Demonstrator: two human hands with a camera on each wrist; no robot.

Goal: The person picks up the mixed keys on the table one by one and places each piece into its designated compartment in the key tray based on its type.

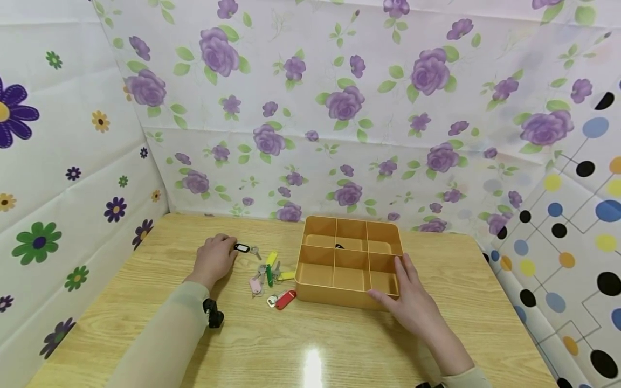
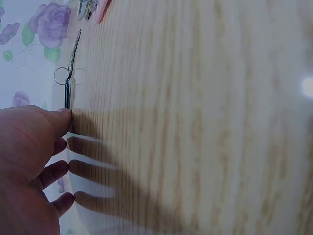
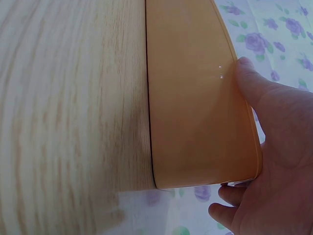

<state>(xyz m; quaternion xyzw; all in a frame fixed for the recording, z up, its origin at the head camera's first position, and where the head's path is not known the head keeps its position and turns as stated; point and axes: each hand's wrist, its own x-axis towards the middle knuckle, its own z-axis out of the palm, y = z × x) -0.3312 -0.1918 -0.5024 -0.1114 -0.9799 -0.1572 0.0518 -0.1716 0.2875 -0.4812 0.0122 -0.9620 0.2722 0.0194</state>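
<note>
At the left of the table, my left hand [image 1: 213, 261] has its thumb and fingertips at the end of a black key tag [image 1: 241, 248]. A key [image 1: 255, 252] hangs from the tag's ring and lies on the wood. Edge-on in the left wrist view, the black tag [image 2: 67, 93] meets the thumb tip. My right hand [image 1: 416, 302] holds the front right corner of a tan divided box [image 1: 339, 295], thumb at the front rim and fingers along the right side. In the right wrist view the thumb lies on the rim of the box [image 3: 195, 98].
Between left hand and box lie keys with a green tag [image 1: 269, 275], yellow tags [image 1: 271, 258], a pink tag [image 1: 255, 285] and a red tag [image 1: 286, 299]. A small black thing [image 1: 339, 246] shows in the box's back middle compartment. Flowered cloth [image 1: 310, 134] backs the table.
</note>
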